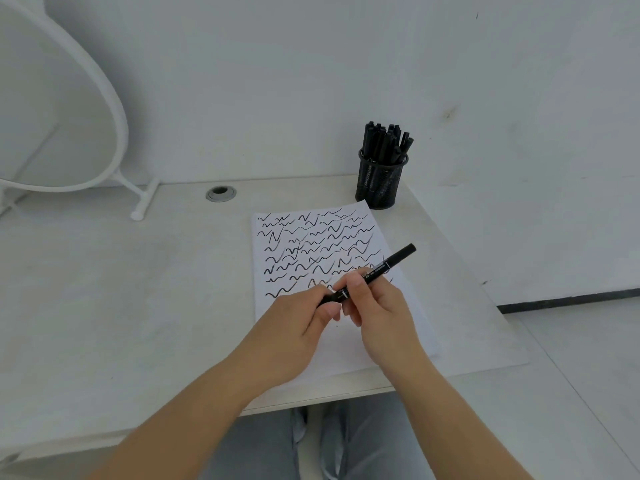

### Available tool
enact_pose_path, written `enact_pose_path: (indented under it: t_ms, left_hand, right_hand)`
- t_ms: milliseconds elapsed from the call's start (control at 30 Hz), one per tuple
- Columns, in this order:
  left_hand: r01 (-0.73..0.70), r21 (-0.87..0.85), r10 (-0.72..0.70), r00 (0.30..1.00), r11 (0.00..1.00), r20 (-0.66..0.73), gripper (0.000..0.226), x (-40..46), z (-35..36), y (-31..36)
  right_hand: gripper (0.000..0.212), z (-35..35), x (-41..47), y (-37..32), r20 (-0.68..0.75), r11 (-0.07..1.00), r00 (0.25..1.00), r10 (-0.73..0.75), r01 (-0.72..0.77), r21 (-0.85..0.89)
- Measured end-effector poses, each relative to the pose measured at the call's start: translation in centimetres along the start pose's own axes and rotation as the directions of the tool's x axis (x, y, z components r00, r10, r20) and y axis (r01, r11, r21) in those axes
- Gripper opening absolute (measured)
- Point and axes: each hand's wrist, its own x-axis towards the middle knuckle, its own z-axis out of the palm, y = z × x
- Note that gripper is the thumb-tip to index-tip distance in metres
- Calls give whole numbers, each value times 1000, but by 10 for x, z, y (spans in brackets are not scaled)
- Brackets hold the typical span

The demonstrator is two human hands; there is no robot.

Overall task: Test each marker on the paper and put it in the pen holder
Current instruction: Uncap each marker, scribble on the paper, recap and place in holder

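A pale desk (121,289) stands against a white wall, bearing at its far left a white-framed oval mirror (52,98) on a stand, with a round metal cable grommet (221,194) set into the top just beyond it. A white sheet of paper (346,341) lies at the desk's right side, its upper half covered in rows of black squiggles and zigzags, its lower half bare. At the sheet's far right corner, touching or just beside it, stands a black mesh pen holder (381,181) packed with upright black markers, caps up. Over the middle of the paper, a person's two hands hold one black marker (384,266), a slim barrel with thin white bands and small white lettering, tilted so its far end points up and right. The left hand (298,327) pinches the marker's near end between thumb and curled fingers; the right hand (377,306) grips the barrel just beside it, fingers wrapped round.
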Motion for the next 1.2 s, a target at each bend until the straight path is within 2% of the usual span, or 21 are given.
enact_pose_path:
  t_ms: [67, 133, 167, 233, 267, 300, 400, 467, 533, 667, 800, 967, 1133, 1200]
  left_hand:
    - [-8, 80, 14, 998, 997, -68, 24, 1, 8, 4]
    - [4, 171, 15, 994, 985, -109, 29, 2, 13, 6]
    - [22, 255, 10, 993, 967, -122, 29, 2, 14, 4]
    - [112, 406, -39, 982, 907, -185, 27, -2, 11, -6]
    - [158, 431, -58, 970, 888, -236, 28, -4, 7, -10]
    - [179, 422, -58, 958, 889, -282, 28, -5, 2, -13]
    - [106, 274, -9, 943, 956, -333, 22, 5, -10, -17]
    - [55, 213, 2, 966, 975, -260, 19, 15, -14, -17]
    - [38, 227, 11, 977, 973, -212, 23, 21, -15, -22]
    - [29, 197, -8, 994, 980, -109, 14, 32, -19, -30]
    - [77, 77, -66, 988, 994, -141, 15, 34, -13, -39]
    - [102, 37, -97, 987, 994, -125, 19, 33, -8, -44]
    - [84, 50, -79, 992, 995, -98, 17, 33, -6, -45]
    - [79, 54, -74, 993, 995, -88, 17, 33, -6, -45]
  right_hand:
    - [35, 6, -2, 7, -68, 999, 998, 12, -15, -39]
    - [35, 7, 2, 8, -164, 998, 984, 64, -63, 9]
    - [34, -1, 10, 7, -271, 988, 952, 143, -120, 99]
    - [33, -34, 29, 1, -472, 924, 816, 332, -180, 338]
    - [32, -54, 37, -1, -537, 911, 765, 357, -157, 381]
    - [31, -69, 41, -2, -571, 926, 750, 333, -145, 349]
    - [29, -78, 36, 5, -503, 981, 844, 188, -133, 144]
    - [22, -75, 27, 12, -440, 991, 889, 129, -131, 25]
    - [16, -79, 24, 17, -426, 992, 900, 92, -121, -40]
    - [12, -92, 29, 22, -400, 993, 913, 87, -114, -44]
    - [16, -83, 32, 29, -273, 991, 954, 122, -133, -23]
    - [20, -84, 34, 38, -375, 983, 926, 41, -106, -153]
    - [25, -80, 31, 38, -303, 987, 952, 35, -81, -140]
    - [25, -81, 32, 40, -297, 979, 955, 21, -79, -186]
